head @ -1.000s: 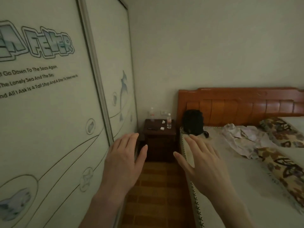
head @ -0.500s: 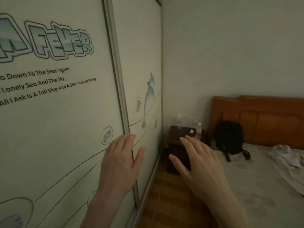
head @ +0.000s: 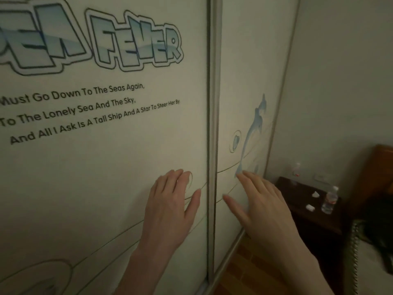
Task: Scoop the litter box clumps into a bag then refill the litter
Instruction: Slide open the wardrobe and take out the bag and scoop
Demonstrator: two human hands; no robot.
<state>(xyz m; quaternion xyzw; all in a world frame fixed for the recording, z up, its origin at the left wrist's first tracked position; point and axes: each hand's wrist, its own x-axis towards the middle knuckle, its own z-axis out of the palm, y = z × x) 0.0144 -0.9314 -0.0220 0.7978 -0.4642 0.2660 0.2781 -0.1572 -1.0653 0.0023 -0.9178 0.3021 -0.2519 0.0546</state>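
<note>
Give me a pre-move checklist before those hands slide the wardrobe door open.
1. Left hand free: ok, fingers straight, holding nothing, in front of the left door panel.
2. Right hand free: ok, open, in front of the right door panel.
3. Palms touching the panels: cannot tell from this angle.
4. Handle or recess for a grip: cannot tell, none shows near either hand.
5. Metal frame strip between the panels unobstructed: ok, the thumbs lie either side of it.
6. Litter box, scoop, bag or litter in sight: not ok, none visible; only the nightstand with a water bottle.
</note>
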